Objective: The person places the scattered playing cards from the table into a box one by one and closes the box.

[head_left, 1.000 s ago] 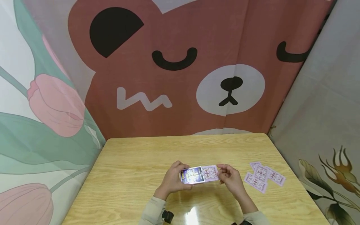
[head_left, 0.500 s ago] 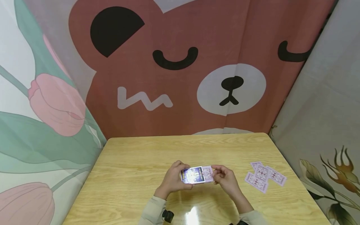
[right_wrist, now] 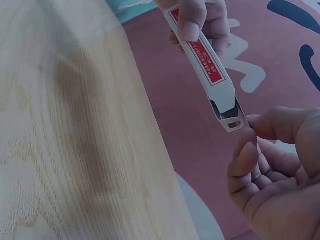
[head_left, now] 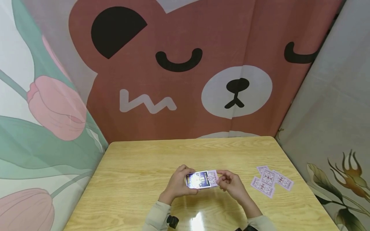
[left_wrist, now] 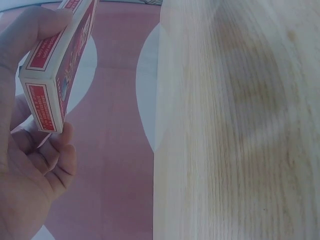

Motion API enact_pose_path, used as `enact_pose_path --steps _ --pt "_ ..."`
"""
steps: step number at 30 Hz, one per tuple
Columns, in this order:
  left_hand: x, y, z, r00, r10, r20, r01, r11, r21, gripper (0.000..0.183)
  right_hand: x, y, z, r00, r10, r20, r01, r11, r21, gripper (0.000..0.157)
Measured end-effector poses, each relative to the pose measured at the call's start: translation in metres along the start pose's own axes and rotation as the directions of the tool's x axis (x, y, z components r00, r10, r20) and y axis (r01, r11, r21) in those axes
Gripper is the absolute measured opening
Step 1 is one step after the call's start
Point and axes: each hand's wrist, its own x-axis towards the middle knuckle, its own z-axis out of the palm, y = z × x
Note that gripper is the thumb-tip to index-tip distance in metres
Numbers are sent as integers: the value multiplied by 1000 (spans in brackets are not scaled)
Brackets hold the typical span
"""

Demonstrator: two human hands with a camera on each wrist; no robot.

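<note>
My left hand (head_left: 177, 185) grips a playing-card box (head_left: 198, 180) above the middle of the table, thumb on one narrow side and fingers on the other. The left wrist view shows the box's closed end (left_wrist: 44, 107), white with a red label. From the right end of the box sticks a card (head_left: 212, 178) with a pinkish patterned back. My right hand (head_left: 233, 186) pinches that card's outer end between thumb and index finger. In the right wrist view, an end flap (right_wrist: 232, 123) with a cut-out stands out at the box's mouth, close to the right fingertips (right_wrist: 245, 137).
Several cards (head_left: 268, 178) with the same patterned backs lie overlapping on the right side of the wooden table (head_left: 138, 170). A curtain with a bear print (head_left: 173, 122) hangs behind the table, with floral curtains (head_left: 318, 112) at both sides.
My right hand has moved left toward the box. The card has slid further in, so less of it shows. My left hand and the loose cards stay in place.
</note>
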Motion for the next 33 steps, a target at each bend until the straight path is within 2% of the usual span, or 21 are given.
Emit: enact_pose_path --steps 4,10,15,18,21,26,33 --pt "0 -1 1 1000 15 -9 -15 1000 -2 65 0 0 1 1000 3 -19 -4 1000 -11 38" --pt "0 0 2 996 72 -55 -72 997 3 64 3 -1 6 999 -3 -41 1 998 -59 36" --pt "0 3 1 999 36 -31 -37 999 -19 63 4 -1 8 999 -36 -22 34 994 -100 34" --pt "0 3 1 1000 11 -12 -11 1000 -22 63 4 -2 4 999 -34 16 36 993 -109 38" --pt "0 3 1 1000 5 -7 -5 1000 -16 64 3 -3 -2 994 -42 101 55 991 -121 50" --pt "-1 3 1 1000 11 -6 -11 1000 -11 64 5 0 -10 965 -86 246 120 984 -130 63" --pt "0 4 0 1000 19 -1 -19 1000 -22 64 7 2 -12 958 -121 259 164 975 -148 58"
